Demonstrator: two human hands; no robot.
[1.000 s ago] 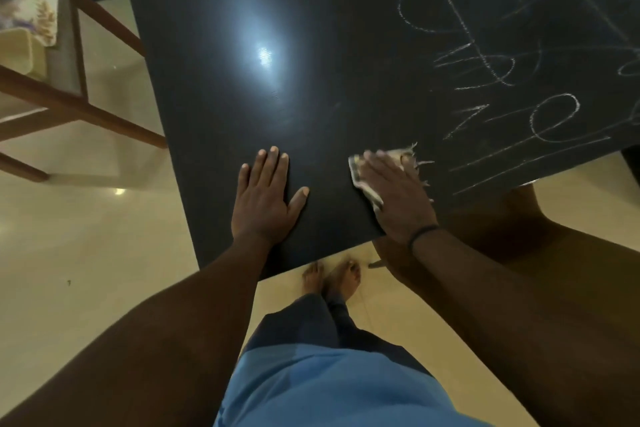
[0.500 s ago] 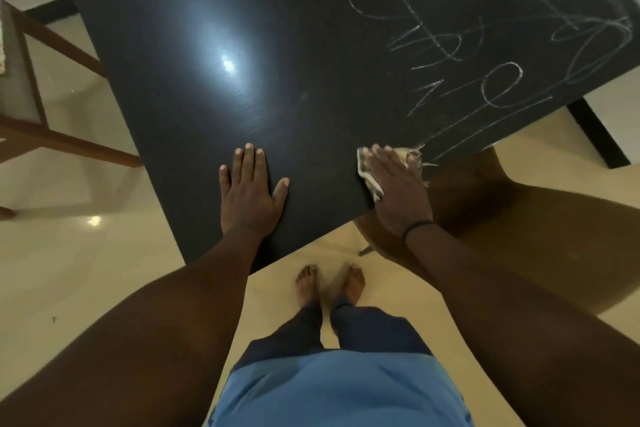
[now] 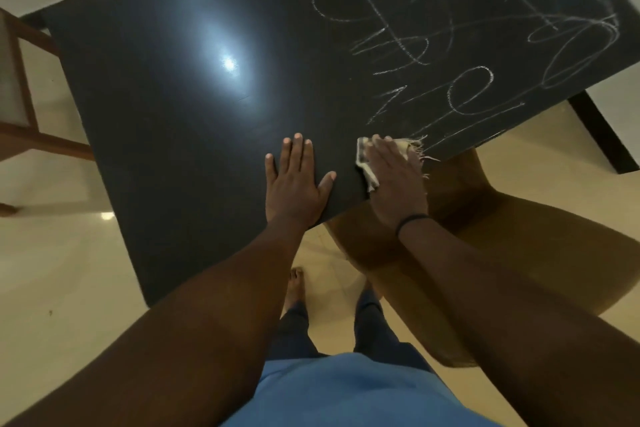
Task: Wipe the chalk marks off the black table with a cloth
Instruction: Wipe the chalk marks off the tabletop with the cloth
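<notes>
At the worktop's (image 3: pixel 166 87) near edge, the right hand (image 3: pixel 394 180) presses a cloth (image 3: pixel 365 163) flat beside chalk marks (image 3: pixel 433 55); the left hand (image 3: pixel 298 184) rests flat, fingers straight.

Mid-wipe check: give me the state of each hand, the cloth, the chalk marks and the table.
left hand: flat on the table, holding nothing
right hand: pressing the cloth down
cloth: frayed, at the near edge
chalk marks: unwiped, right part
black table: left part bare, glossy

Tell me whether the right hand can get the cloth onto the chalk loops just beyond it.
Probably yes. The right hand presses the cloth flat at the black table edge, and the nearest chalk marks lie just ahead over bare tabletop, with nothing between.
</notes>
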